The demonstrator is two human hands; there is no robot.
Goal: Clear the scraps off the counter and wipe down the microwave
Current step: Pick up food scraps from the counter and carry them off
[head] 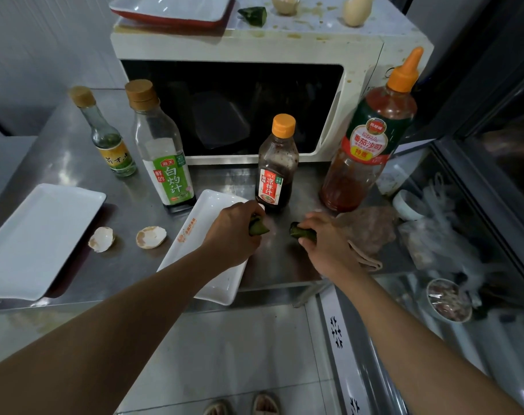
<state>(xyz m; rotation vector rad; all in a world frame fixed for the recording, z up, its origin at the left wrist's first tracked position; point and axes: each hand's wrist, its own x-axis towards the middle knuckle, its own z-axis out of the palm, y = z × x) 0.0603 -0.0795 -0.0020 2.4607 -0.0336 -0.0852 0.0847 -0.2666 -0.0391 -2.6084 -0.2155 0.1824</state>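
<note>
My left hand [230,232] grips a green cucumber scrap [259,227] just above the steel counter [75,151]. My right hand [323,238] grips a second green cucumber scrap [299,232] beside it. Two eggshell halves [101,239] [150,236] lie on the counter to the left. The white microwave [359,94] stands at the back, its top stained. On that top sit a cucumber end [253,15], a broken eggshell [284,3] and an egg-shaped shell [356,10]. A brownish cloth [371,232] lies right of my right hand.
Several sauce bottles stand before the microwave: a small one [111,139], a green-labelled one [162,151], a dark one [277,169] and a tall ketchup bottle [374,139]. White rectangular plates [36,238] [203,223] lie on the counter; a tray [171,10] sits on the microwave.
</note>
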